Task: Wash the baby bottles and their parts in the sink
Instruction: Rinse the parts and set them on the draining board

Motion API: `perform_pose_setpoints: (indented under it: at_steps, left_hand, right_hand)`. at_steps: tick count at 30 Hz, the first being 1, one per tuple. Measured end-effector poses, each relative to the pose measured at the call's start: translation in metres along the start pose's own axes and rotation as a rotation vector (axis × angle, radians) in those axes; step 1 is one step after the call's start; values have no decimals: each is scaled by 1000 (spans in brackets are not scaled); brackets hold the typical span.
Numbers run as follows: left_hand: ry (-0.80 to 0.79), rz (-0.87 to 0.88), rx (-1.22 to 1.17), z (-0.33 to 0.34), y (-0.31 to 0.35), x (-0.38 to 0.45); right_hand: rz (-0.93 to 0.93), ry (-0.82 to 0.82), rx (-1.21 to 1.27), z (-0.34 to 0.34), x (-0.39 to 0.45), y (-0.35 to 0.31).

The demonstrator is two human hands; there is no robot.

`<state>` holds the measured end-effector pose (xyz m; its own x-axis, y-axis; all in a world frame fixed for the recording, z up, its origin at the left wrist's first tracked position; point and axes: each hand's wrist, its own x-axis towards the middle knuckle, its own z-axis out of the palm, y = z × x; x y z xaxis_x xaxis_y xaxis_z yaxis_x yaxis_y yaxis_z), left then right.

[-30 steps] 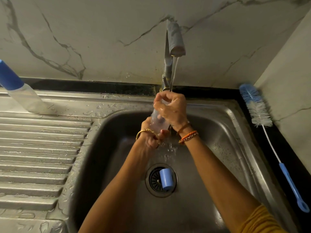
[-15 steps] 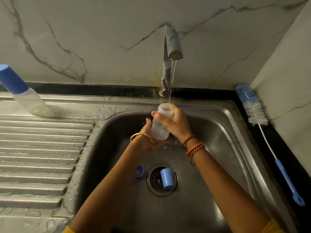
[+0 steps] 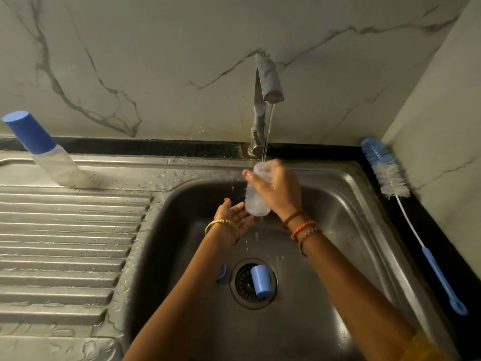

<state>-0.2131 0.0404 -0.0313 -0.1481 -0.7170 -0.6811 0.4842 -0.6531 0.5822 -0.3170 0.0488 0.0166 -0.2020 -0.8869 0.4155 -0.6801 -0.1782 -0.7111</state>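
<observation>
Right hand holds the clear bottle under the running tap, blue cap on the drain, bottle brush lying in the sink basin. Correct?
Not quite. The bottle brush lies on the dark counter right of the sink, not in the basin; the head view shows it. The rest holds: right hand holds the clear bottle under the running tap, blue cap on the drain.

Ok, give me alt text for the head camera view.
Right hand holds a clear baby bottle under the running tap; open left hand beside it. A blue cap lies on the sink drain.
</observation>
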Motion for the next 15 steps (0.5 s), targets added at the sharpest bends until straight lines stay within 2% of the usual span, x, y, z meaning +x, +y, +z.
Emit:
perform_pose_setpoints:
  at_steps: [2,3,5,6,9,12,13,15]
  left_hand:
    - [-14,-18,-41,2,1,1]
    - [-8,-30,-52,3,1,1]
    - [7,-58,-75,4,-3,-2]
    - [5,-68,-79,3,-4,-2]
    - [9,-97,-105,2,-6,-2]
    - [36,-98,-91,1,-7,-5]
    - [33,-90,-88,-1,-6,-5]
    - [12,-77,-113,-1,-2,-2]
  right_hand:
    - [-56,160,94,-4,2,-4]
    - [-54,119,85,-4,2,-6]
    - [9,-91,-1,-1,-2,-4]
    - [12,-86,-2,1,-4,-2]
    - [-62,132,95,0,-4,-6]
    - [-12,-96,-38,4,-6,-7]
    - [-4,-79,-41,4,-6,-6]
    - [-39,102,44,1,-4,-8]
